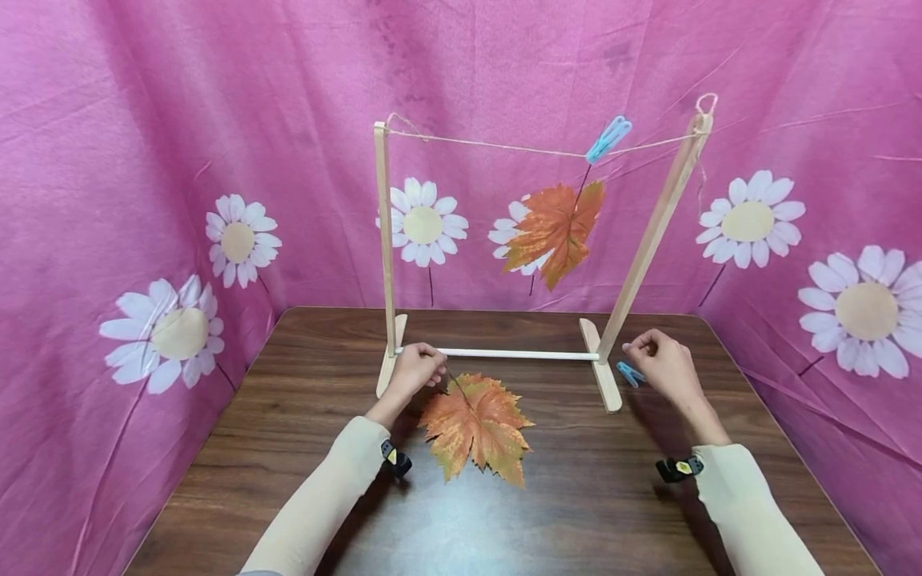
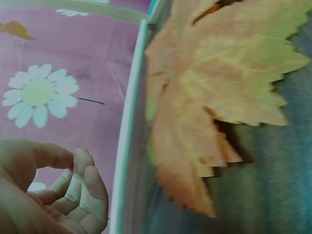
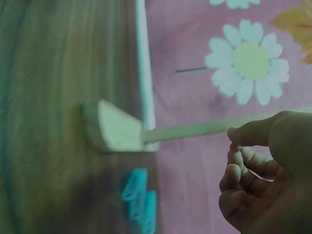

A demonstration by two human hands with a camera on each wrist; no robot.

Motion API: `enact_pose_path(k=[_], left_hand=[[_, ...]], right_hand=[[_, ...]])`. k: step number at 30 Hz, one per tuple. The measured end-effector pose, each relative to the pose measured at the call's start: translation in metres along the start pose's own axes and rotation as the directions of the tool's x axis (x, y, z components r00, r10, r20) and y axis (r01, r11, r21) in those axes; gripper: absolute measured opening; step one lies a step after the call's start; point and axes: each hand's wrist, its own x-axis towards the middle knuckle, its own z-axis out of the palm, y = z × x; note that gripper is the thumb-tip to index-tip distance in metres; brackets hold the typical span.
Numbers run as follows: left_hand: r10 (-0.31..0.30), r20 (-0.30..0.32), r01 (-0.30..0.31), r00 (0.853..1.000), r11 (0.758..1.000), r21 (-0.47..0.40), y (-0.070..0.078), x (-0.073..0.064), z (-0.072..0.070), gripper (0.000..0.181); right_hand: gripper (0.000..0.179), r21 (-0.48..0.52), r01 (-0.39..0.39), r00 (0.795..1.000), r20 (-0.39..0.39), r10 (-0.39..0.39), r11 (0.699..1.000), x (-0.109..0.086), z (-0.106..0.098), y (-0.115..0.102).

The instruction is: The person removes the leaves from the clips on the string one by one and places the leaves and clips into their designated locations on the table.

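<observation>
My left hand (image 1: pixel 416 370) pinches the thin dark stem of an orange-and-green artificial maple leaf (image 1: pixel 477 428). The blade hangs low over the table in front of the wooden stand; whether it touches the wood I cannot tell. In the left wrist view the thumb and fingertips of the left hand (image 2: pixel 63 190) meet, but the stem is not clear there. My right hand (image 1: pixel 664 366), fingers loosely curled and nothing visible in them, hovers just above blue clothespins (image 1: pixel 631 374) right of the stand's foot. The right wrist view shows these clothespins (image 3: pixel 139 200) below the right hand (image 3: pixel 265 170).
Two wooden posts (image 1: pixel 651 240) stand on feet joined by a white rod (image 1: pixel 519 354). Between their tops runs a string (image 1: pixel 497 146), where a blue clothespin (image 1: pixel 608 139) holds another orange leaf (image 1: pixel 558 228). A pink flowered cloth (image 1: pixel 317 160) surrounds the brown table (image 1: pixel 288 448).
</observation>
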Motion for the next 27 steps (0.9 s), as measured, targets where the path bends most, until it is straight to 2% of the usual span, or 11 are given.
enact_pose_path(k=[8,19,27], left_hand=[[0.031,0.024,-0.029,0.999,0.998,-0.062,0.030,-0.003,-0.014,0.012],[0.125,0.020,-0.124,0.992,0.991,-0.053,0.071,-0.007,-0.024,0.015],[0.186,0.041,-0.184,0.982,0.981,-0.061,0.103,-0.014,-0.028,0.013]], right_hand=[[0.024,0.017,0.059,0.998,-0.017,-0.059,0.998,0.002,-0.016,-0.033],[0.016,0.030,0.173,0.985,-0.015,-0.173,0.984,0.008,-0.046,-0.075],[0.020,0.012,0.190,0.982,-0.005,-0.190,0.982,0.016,-0.072,-0.103]])
